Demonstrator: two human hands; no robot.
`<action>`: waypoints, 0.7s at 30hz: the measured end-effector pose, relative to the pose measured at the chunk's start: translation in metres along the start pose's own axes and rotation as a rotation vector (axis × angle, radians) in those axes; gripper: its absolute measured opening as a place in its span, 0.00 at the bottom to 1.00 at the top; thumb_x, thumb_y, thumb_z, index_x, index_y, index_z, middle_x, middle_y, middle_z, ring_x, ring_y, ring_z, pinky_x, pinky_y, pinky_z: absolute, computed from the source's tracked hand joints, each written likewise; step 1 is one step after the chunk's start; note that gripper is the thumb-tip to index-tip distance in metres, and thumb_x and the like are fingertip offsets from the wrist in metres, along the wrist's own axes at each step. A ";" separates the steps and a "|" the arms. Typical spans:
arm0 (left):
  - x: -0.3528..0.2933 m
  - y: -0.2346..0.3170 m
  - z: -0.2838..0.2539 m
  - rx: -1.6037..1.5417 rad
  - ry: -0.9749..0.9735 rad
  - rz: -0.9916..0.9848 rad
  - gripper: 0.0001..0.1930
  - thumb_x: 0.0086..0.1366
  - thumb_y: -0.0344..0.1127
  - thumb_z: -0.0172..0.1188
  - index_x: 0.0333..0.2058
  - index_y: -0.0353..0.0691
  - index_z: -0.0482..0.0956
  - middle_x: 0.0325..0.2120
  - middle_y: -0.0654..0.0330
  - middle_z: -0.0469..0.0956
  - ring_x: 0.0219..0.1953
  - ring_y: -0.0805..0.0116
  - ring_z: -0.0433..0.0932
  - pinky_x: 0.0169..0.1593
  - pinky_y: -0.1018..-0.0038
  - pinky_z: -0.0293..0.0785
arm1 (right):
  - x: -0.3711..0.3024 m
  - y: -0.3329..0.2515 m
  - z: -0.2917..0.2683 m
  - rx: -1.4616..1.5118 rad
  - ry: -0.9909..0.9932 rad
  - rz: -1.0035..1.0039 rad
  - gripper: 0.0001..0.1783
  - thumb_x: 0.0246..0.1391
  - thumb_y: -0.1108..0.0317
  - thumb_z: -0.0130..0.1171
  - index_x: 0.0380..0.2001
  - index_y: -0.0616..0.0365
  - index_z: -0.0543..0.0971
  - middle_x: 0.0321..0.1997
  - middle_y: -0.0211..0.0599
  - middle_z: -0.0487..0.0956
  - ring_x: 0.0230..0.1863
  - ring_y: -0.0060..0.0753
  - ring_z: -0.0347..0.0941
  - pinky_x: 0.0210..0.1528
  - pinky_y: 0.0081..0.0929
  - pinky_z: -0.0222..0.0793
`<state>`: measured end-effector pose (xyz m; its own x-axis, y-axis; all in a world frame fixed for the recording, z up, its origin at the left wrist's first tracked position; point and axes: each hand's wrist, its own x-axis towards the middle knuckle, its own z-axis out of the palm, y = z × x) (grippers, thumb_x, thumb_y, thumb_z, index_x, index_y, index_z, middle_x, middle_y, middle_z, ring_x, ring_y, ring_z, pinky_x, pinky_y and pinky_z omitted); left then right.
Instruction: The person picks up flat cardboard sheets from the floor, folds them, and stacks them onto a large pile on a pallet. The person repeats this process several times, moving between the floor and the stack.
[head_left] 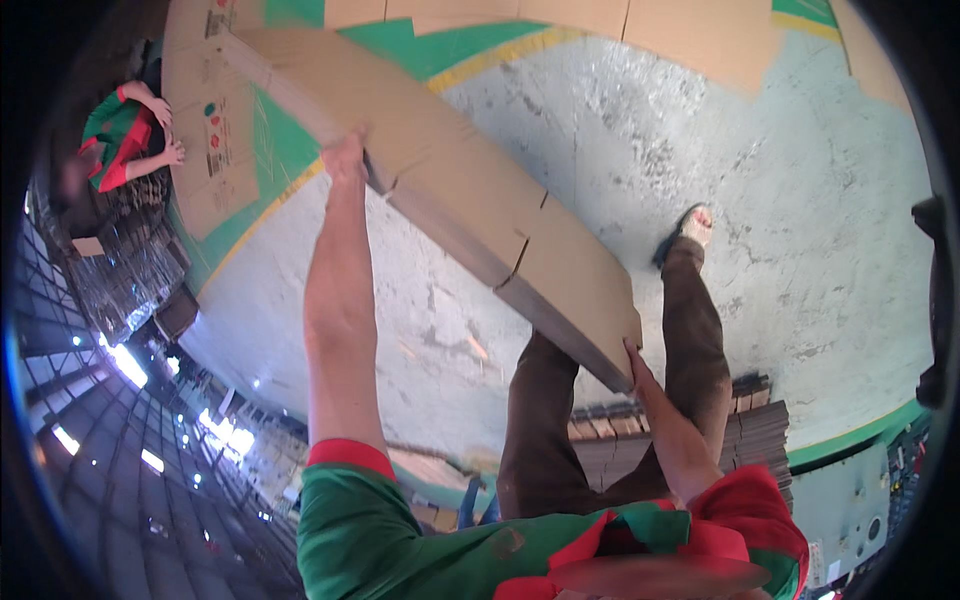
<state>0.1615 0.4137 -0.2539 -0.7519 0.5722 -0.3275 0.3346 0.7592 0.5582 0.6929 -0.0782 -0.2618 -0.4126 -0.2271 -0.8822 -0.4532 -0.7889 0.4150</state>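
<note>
A long bundle of flat brown cardboard sheets (470, 190) slants across the view, from the far left down to the near middle, in front of my legs. My left hand (346, 158) grips its left long edge, the fingers hidden behind the board. At the near end, my right hand (640, 368) is closed round the corner, thumb on top. Dark slots cut into the bundle's edge and upper face. The bundle's far end reaches over printed cardboard sheets (215, 140) at the far left.
A co-worker (125, 135) in green and red leans with both hands on the printed sheets at the left. More flat cardboard (690, 40) lies along the far side. Behind my legs stands a stack of cardboard (755, 435). Grey worn floor (800, 220) has green and yellow borders.
</note>
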 end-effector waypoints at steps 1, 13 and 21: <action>-0.005 -0.002 -0.007 -0.159 -0.018 -0.009 0.32 0.48 0.33 0.74 0.50 0.22 0.74 0.50 0.48 0.79 0.50 0.55 0.78 0.54 0.64 0.75 | -0.007 -0.002 0.002 -0.028 0.105 -0.057 0.44 0.56 0.31 0.54 0.63 0.55 0.69 0.57 0.45 0.77 0.52 0.40 0.78 0.52 0.39 0.75; -0.134 -0.058 -0.088 -0.998 -0.246 -0.440 0.25 0.56 0.32 0.68 0.52 0.32 0.74 0.45 0.54 0.79 0.46 0.56 0.79 0.51 0.60 0.78 | -0.295 -0.084 -0.021 -0.064 0.031 -0.797 0.29 0.63 0.53 0.59 0.59 0.62 0.72 0.52 0.40 0.79 0.50 0.31 0.77 0.51 0.33 0.76; -0.359 -0.068 -0.120 -1.272 -0.282 -0.514 0.23 0.65 0.40 0.59 0.57 0.38 0.70 0.52 0.53 0.75 0.55 0.56 0.74 0.58 0.60 0.73 | -0.555 -0.045 -0.040 -0.499 0.349 -1.210 0.44 0.49 0.45 0.70 0.58 0.69 0.69 0.54 0.44 0.77 0.53 0.38 0.75 0.56 0.34 0.71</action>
<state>0.3401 0.1199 -0.0825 -0.4423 0.4768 -0.7596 -0.7919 0.1900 0.5804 0.9735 0.0607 0.2002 0.2912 0.6782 -0.6748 -0.0228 -0.7002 -0.7136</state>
